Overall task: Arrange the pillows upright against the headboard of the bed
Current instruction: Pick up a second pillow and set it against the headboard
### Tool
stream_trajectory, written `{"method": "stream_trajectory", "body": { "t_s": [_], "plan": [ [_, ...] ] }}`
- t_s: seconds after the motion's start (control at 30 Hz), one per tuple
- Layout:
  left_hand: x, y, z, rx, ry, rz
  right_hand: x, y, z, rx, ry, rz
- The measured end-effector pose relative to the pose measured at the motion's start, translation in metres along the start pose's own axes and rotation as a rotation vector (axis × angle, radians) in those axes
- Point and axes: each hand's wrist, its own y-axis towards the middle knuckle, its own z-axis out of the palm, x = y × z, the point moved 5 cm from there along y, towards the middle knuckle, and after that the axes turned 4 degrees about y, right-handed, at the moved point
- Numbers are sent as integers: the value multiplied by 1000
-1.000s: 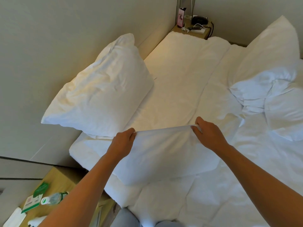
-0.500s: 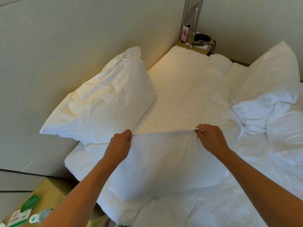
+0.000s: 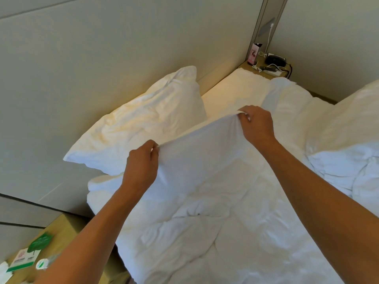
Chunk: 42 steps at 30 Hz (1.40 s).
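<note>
A white pillow (image 3: 141,124) leans upright against the pale padded headboard (image 3: 102,58) at the left of the bed. A second white pillow (image 3: 205,158) hangs in front of it, lifted off the mattress. My left hand (image 3: 141,167) pinches its top left corner. My right hand (image 3: 256,126) grips its top right corner, higher and farther away. The held pillow hides the lower right part of the leaning pillow. Below both lies the white bed (image 3: 242,93), its sheet bare beside the headboard.
A crumpled white duvet (image 3: 338,160) is heaped at the right and covers the near bed. A wooden nightstand (image 3: 61,238) with a bottle and cards stands at the lower left. A far nightstand (image 3: 270,70) holds a phone, cables and a small box.
Both hands have raised the held pillow off the bed and carried it toward the headboard; its right corner now sits higher than its left. The camera has tilted up.
</note>
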Motion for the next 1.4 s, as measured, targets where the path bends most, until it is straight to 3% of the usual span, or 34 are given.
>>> {"method": "stream_trajectory", "body": {
  "t_s": [0.2, 0.6, 1.0, 1.17, 1.4],
  "plan": [
    [7, -14, 50, 88, -63, -132, -31, -7, 52, 50, 56, 172],
    [34, 18, 77, 187, -74, -254, -54, 15, 112, 172, 36, 245],
    [83, 45, 75, 151, 1, -224, -37, 32, 162, 268, 79, 280],
    [80, 38, 90, 214, 119, -161, -60, 9, 160, 309, 42, 290],
    [48, 11, 99, 295, 54, -130, -72, -6, 113, 160, 46, 221]
  ]
}}
